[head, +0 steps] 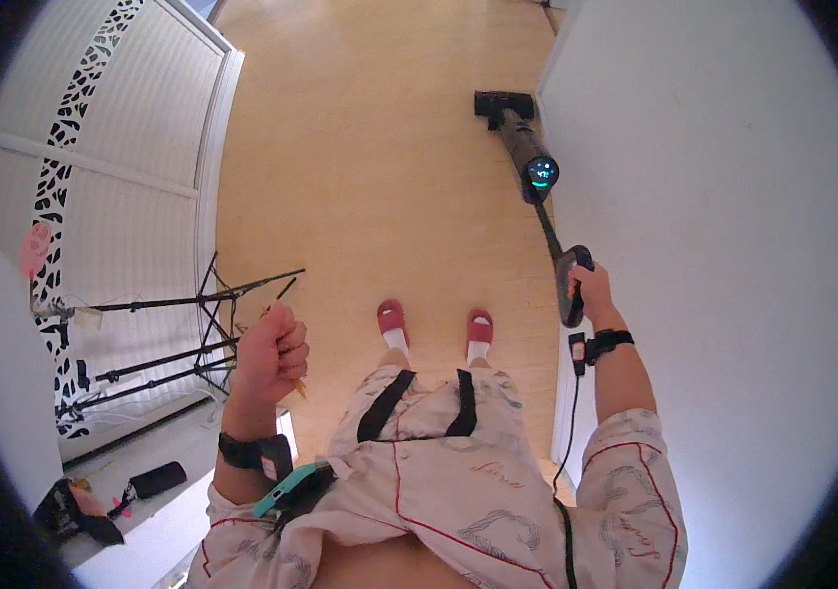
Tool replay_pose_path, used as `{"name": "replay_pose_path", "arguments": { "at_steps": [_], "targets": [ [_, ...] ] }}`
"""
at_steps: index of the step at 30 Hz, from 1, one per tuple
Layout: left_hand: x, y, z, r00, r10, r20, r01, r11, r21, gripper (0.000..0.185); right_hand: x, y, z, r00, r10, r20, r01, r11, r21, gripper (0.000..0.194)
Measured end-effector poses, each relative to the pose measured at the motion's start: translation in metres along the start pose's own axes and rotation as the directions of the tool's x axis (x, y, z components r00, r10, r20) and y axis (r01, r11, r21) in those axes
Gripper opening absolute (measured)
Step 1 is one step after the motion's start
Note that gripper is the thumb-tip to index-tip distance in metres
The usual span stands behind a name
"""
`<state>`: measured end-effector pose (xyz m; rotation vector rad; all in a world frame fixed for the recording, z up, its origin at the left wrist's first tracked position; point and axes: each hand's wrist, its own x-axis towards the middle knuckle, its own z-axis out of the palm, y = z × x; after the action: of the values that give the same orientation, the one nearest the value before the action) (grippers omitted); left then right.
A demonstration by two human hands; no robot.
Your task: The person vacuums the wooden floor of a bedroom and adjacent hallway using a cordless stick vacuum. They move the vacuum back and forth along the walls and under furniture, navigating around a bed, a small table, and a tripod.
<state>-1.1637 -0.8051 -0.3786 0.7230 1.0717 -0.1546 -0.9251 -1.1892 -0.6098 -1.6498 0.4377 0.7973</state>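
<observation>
My right hand (593, 291) grips the looped handle (572, 294) of an upright cordless floor cleaner (526, 151). Its dark floor head (504, 105) rests on the wooden floor close to the white wall, and a round display (543, 173) is lit on its body. My left hand (272, 353) is closed in a fist, raised on the left side. A thin yellowish thing (300, 387) pokes out below the fist; most of it is hidden, so its kind is unclear.
Black tripod stands (202, 300) stand left, their legs reaching onto the floor (382, 184). Behind them is a white sliding door (147, 140). A white wall (699, 221) runs along the right. A cable (572, 434) hangs from my right wrist. Red slippers (392, 316) are on my feet.
</observation>
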Motion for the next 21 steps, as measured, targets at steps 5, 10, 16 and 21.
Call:
{"name": "replay_pose_path", "arguments": {
  "at_steps": [5, 10, 16, 21],
  "targets": [
    [0.009, -0.023, 0.016, 0.997, -0.026, 0.073, 0.033, 0.995, -0.095, 0.037, -0.045, 0.028, -0.046, 0.999, 0.007, 0.033, 0.012, 0.842, -0.54, 0.019],
    [0.032, -0.026, 0.043, 0.995, -0.013, 0.102, 0.022, 0.996, -0.089, 0.035, -0.163, 0.065, -0.071, 0.986, 0.16, 0.046, -0.081, 0.7, -0.709, 0.02],
    [0.077, 0.0, 0.082, 0.98, -0.069, 0.184, 0.08, 0.995, -0.055, 0.033, -0.289, 0.025, -0.089, 0.939, 0.34, -0.05, -0.275, 0.656, -0.703, 0.019],
    [0.075, -0.004, 0.082, 0.985, -0.072, 0.156, 0.08, 0.996, -0.042, 0.034, -0.362, 0.007, -0.101, 0.909, 0.397, -0.128, -0.366, 0.61, -0.703, 0.027]
  ]
}}
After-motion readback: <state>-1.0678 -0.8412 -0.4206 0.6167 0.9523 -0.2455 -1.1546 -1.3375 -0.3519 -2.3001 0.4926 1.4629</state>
